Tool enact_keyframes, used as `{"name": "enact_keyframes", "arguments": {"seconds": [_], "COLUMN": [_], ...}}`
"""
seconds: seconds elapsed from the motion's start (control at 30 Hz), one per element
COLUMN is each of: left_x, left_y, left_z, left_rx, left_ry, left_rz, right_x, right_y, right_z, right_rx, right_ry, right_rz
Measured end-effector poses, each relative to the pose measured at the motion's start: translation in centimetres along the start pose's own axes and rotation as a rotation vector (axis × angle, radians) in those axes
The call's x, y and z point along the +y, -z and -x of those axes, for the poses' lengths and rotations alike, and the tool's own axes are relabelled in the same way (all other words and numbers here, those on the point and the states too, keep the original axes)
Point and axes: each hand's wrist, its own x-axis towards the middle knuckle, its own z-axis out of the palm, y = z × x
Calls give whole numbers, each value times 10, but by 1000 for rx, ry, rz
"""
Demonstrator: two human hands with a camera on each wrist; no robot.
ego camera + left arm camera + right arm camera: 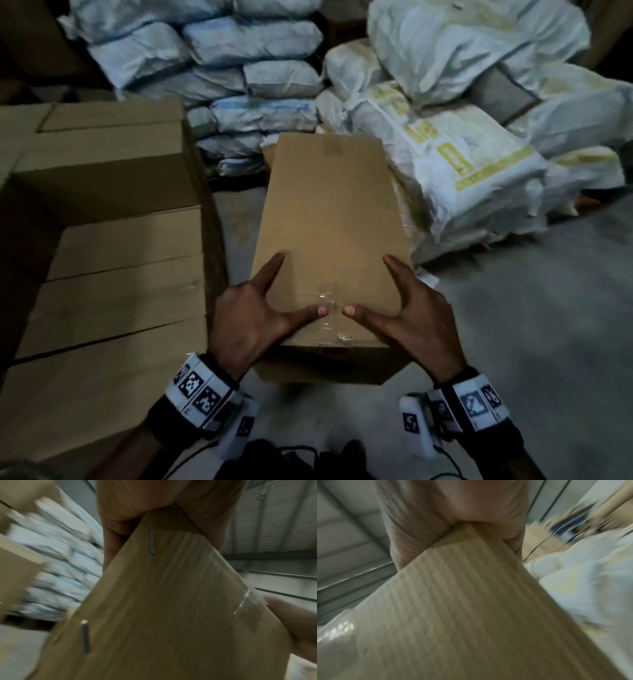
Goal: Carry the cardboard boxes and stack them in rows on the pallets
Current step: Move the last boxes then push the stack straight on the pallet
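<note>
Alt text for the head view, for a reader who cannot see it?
Both hands, left hand and right hand, grip the near end of a long cardboard box, thumbs on top. Stacked boxes stand left; white sacks lie behind.

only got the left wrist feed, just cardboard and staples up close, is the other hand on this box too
Observer: Yes. In the head view the right hand grips the near right corner of the carried box, mirroring the left hand.
Operator: where are the thumbs
Observer: Both lie on top, tips nearly meeting at the clear tape.
Operator: where's the stack
Observer: The stacked boxes are on the person's left.
Operator: anything on the right
Observer: White sacks are piled there.
</note>
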Motion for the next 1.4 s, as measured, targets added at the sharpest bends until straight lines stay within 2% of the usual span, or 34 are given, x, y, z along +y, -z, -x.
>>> {"name": "enact_keyframes", "arguments": {"seconds": [0.13, 0.27, 0.47, 0.6, 0.9, 1.07, 1.4], "left_x": [9, -2, -39, -68, -103, -118, -157], "left_y": [-20, -29, -23, -9, 11, 12, -6], "left_z": [-35, -72, -121, -159, -221, -260, -401], "left_rx": [62, 159, 300, 330, 510, 593, 828], "left_ry": [164, 314, 523, 641, 900, 1018, 1250], "left_rz": [-5, -32, 0, 42, 99, 139, 174], "right_x": [8, -8, -65, -111, -225, -268, -343], "right_y": [-2, -22, -86, -127, -195, -237, -362], "right_z": [-83, -159, -263, -322, -422, -468, -602], "right_rx": [-135, -270, -458, -570, -804, -920, -1129], "right_ry": [115, 234, 441, 553, 822, 951, 1150], "right_rz": [3, 44, 59, 73, 118, 161, 181]}}
